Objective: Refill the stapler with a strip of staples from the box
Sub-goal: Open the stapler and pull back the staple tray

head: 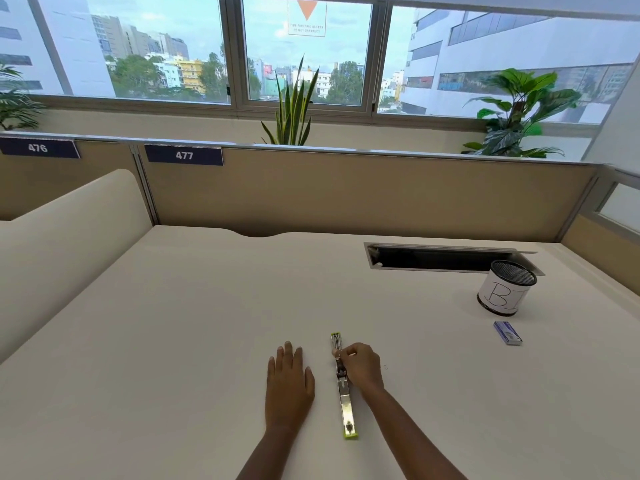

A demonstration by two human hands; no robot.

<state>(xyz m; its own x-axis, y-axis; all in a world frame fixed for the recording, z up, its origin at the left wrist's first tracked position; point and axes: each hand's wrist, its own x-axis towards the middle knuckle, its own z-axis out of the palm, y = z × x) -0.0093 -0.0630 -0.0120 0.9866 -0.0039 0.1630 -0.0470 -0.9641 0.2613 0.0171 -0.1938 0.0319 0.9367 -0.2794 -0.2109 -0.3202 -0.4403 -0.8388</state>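
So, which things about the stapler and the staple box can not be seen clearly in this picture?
- Stapler, head view: whether staples lie in its open channel; too small, and the right hand covers the middle.
- Right hand fingertips: what they pinch, if anything; too small.
- Staple box: open or closed, and its print; too small.
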